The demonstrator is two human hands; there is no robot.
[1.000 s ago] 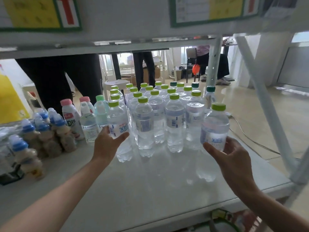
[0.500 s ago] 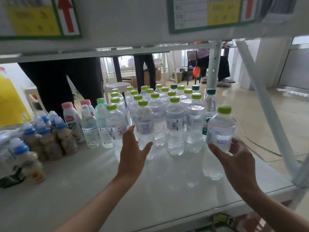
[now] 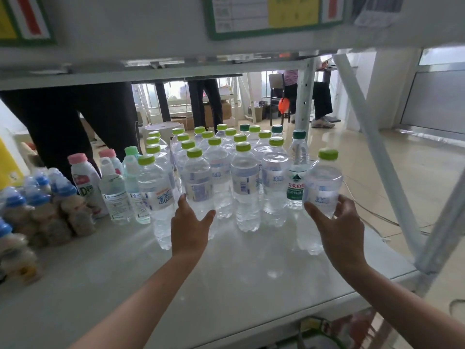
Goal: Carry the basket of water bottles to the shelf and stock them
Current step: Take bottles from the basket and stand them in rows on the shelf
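Note:
Several clear water bottles with lime-green caps [image 3: 245, 187] stand in rows on the white shelf [image 3: 226, 280]. My left hand [image 3: 190, 227] cups the lower body of a front-row water bottle [image 3: 197, 177], thumb on its right side and fingers on its left. At the right end of the front row, my right hand [image 3: 337, 230] grips another green-capped water bottle [image 3: 323, 182], which is upright with its base near the shelf surface. A green rim, possibly the basket [image 3: 320, 332], shows below the shelf's front edge.
Pink-capped and pale-capped bottles [image 3: 85, 180] and blue-capped packs [image 3: 37, 205] fill the shelf's left side. The upper shelf board [image 3: 176, 64] hangs low overhead. White frame posts [image 3: 377, 147] rise at the right. Behind the shelf stand people's legs [image 3: 75, 122].
My left hand left the leftmost front bottle and moved right onto the neighbouring front-row bottle. My right hand kept its bottle and carried it slightly right and forward.

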